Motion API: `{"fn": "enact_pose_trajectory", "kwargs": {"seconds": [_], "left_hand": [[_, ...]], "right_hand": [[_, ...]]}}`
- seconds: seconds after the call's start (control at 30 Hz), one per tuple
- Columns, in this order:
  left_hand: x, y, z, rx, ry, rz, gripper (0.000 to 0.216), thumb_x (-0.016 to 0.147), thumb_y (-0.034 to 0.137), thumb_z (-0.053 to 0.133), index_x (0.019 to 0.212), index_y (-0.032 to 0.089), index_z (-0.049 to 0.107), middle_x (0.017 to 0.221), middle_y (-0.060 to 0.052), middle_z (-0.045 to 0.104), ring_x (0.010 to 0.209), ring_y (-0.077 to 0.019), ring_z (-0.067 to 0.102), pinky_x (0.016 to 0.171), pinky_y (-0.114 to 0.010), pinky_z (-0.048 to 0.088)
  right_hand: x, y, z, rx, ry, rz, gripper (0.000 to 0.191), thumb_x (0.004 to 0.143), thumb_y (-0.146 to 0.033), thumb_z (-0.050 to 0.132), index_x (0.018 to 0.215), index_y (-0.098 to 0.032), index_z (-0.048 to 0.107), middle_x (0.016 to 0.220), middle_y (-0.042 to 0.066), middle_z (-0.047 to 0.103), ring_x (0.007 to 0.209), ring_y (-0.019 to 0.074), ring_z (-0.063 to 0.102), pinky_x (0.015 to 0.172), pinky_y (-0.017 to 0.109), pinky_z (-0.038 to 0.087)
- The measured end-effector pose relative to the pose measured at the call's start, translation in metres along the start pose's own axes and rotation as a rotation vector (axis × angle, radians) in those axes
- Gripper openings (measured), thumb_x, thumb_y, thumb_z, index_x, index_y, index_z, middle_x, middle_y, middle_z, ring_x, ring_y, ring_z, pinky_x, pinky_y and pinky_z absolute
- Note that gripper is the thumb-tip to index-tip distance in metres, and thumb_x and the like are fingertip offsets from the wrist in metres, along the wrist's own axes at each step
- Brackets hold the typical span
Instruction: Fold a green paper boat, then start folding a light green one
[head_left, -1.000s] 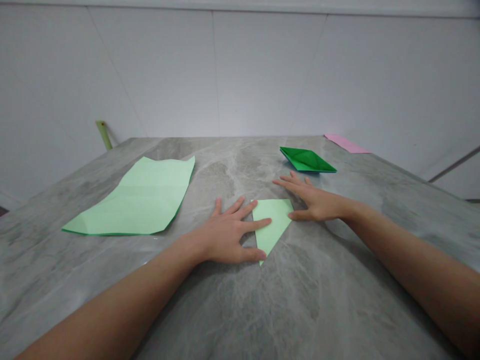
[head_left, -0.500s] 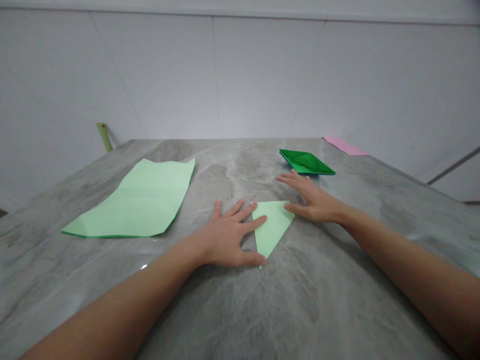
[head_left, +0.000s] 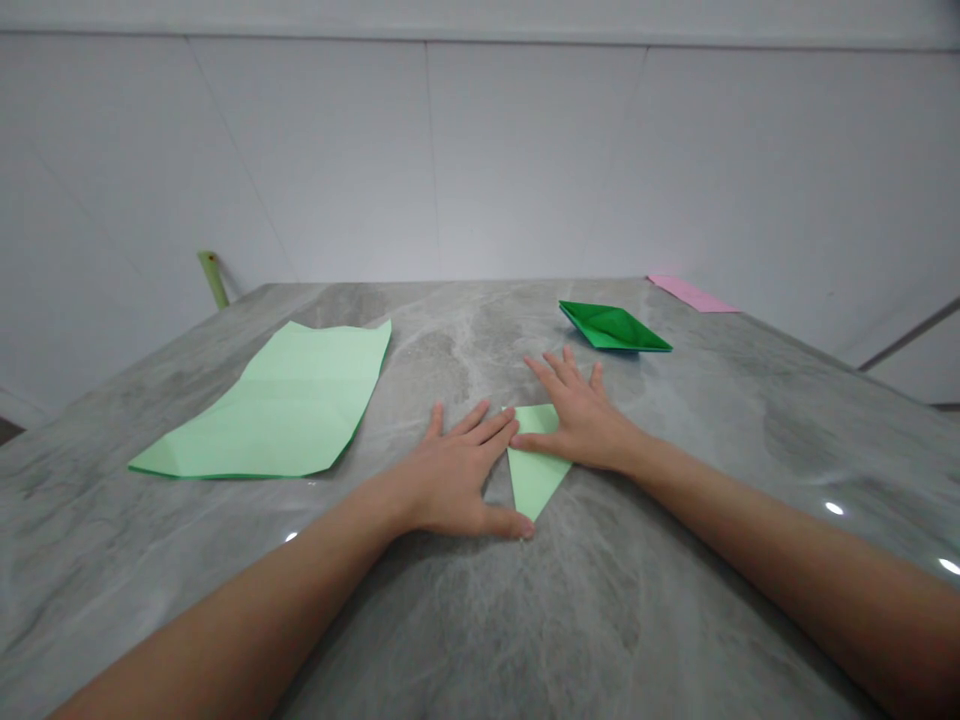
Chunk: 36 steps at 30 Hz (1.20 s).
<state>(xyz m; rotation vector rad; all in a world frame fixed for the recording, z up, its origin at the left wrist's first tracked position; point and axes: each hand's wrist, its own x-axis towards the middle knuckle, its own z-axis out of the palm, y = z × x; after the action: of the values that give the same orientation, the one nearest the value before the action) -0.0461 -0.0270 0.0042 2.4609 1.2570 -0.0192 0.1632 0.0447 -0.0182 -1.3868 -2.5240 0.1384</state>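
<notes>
A small piece of folded light green paper [head_left: 536, 478] lies flat on the table, its narrow point toward me. My left hand [head_left: 466, 478] rests on its left side with fingers spread, the thumb at the lower point and fingertips at the upper left corner. Across the upper right part of the paper lies my right hand [head_left: 589, 418], open, its thumb stretched left to meet the left fingertips. The right palm hides the paper's right corner.
A large creased light green sheet [head_left: 292, 400] lies at the left. Beyond my right hand sits a dark green folded paper shape [head_left: 615, 328]. Some pink paper [head_left: 691, 294] lies at the far right edge of the grey marbled table [head_left: 450, 640], which meets a white wall [head_left: 480, 160].
My right hand has slid left across the small paper, covering more of it, and its thumb now reaches the left fingertips. The left hand has stayed in place.
</notes>
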Motion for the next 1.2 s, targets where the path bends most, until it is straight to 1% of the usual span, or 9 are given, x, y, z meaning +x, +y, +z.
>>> {"fn": "enact_pose_trajectory", "kwargs": {"seconds": [0.2,0.33,0.47,0.53,0.6,0.7,0.8,0.97,1.2], "left_hand": [[0.0,0.0,0.001,-0.025,0.031,-0.006,0.112,0.073,0.086,0.047,0.156,0.021,0.008,0.162,-0.008,0.006,0.149,-0.0356,0.001,0.11,-0.072,-0.006],[0.0,0.0,0.0,-0.033,0.036,-0.01,0.111,0.073,0.085,0.048,0.156,0.023,0.009,0.162,-0.008,0.008,0.15,-0.0349,0.002,0.111,-0.071,-0.007],[-0.001,0.0,-0.001,-0.02,0.026,-0.011,0.111,0.073,0.085,0.049,0.156,0.023,0.009,0.162,-0.009,0.008,0.149,-0.0371,0.002,0.11,-0.072,-0.006],[0.0,0.0,-0.001,-0.017,0.024,-0.003,0.111,0.073,0.085,0.048,0.156,0.023,0.008,0.163,-0.009,0.008,0.149,-0.038,0.001,0.11,-0.072,-0.005],[0.0,-0.001,0.0,-0.02,0.026,-0.003,0.111,0.073,0.085,0.048,0.156,0.022,0.009,0.163,-0.009,0.008,0.149,-0.0379,0.001,0.11,-0.071,-0.005],[0.0,-0.001,0.001,-0.038,0.032,-0.02,0.116,0.071,0.086,0.049,0.156,0.02,0.006,0.162,-0.011,0.008,0.149,-0.0362,0.002,0.112,-0.069,-0.006],[0.0,-0.001,0.002,-0.051,0.048,-0.031,0.121,0.07,0.085,0.051,0.156,0.018,-0.001,0.162,-0.014,0.007,0.149,-0.0352,0.003,0.113,-0.067,-0.004],[-0.001,0.0,0.001,-0.048,0.038,-0.036,0.121,0.07,0.084,0.051,0.156,0.018,-0.002,0.162,-0.014,0.007,0.149,-0.0362,0.004,0.114,-0.066,-0.004],[-0.001,-0.003,0.004,-0.042,0.05,-0.018,0.121,0.069,0.087,0.049,0.156,0.018,0.001,0.162,-0.015,0.011,0.149,-0.0369,0.003,0.113,-0.067,-0.006]], "right_hand": [[0.0,-0.002,-0.003,-0.033,0.021,-0.02,0.1,0.075,-0.07,0.059,0.152,-0.014,0.026,0.156,0.026,0.026,0.147,0.0457,0.005,0.107,0.076,0.008],[-0.003,-0.005,-0.006,-0.01,-0.02,-0.054,0.106,0.072,-0.069,0.064,0.153,-0.014,0.024,0.157,0.026,0.023,0.146,0.0459,0.002,0.108,0.075,0.004],[-0.007,-0.006,-0.006,0.019,-0.082,-0.197,0.113,0.067,-0.075,0.065,0.154,-0.016,0.022,0.159,0.025,0.017,0.147,0.0443,-0.005,0.109,0.073,0.0],[-0.007,-0.006,-0.007,0.019,-0.083,-0.223,0.114,0.067,-0.077,0.063,0.154,-0.016,0.022,0.159,0.025,0.018,0.147,0.044,-0.005,0.108,0.073,0.0],[-0.007,-0.007,-0.007,0.009,-0.053,-0.178,0.103,0.072,-0.074,0.062,0.149,-0.014,0.031,0.157,0.027,0.022,0.147,0.044,0.0,0.108,0.074,0.003],[-0.008,-0.006,-0.009,-0.015,-0.01,-0.133,0.063,0.08,-0.063,0.062,0.12,-0.014,0.059,0.153,0.026,0.03,0.147,0.0451,0.006,0.108,0.075,0.008],[-0.011,-0.006,-0.012,-0.048,-0.005,-0.187,0.037,0.084,-0.053,0.061,0.09,-0.016,0.063,0.15,0.023,0.036,0.146,0.0464,0.012,0.105,0.077,0.009],[-0.013,-0.008,-0.013,-0.08,-0.014,-0.212,0.028,0.089,-0.042,0.056,0.08,-0.016,0.063,0.146,0.023,0.042,0.144,0.0459,0.022,0.104,0.078,0.01],[-0.012,-0.005,-0.016,-0.164,-0.025,-0.176,0.023,0.087,-0.032,0.057,0.076,-0.014,0.067,0.143,0.024,0.044,0.142,0.0478,0.025,0.104,0.079,0.01]]}}
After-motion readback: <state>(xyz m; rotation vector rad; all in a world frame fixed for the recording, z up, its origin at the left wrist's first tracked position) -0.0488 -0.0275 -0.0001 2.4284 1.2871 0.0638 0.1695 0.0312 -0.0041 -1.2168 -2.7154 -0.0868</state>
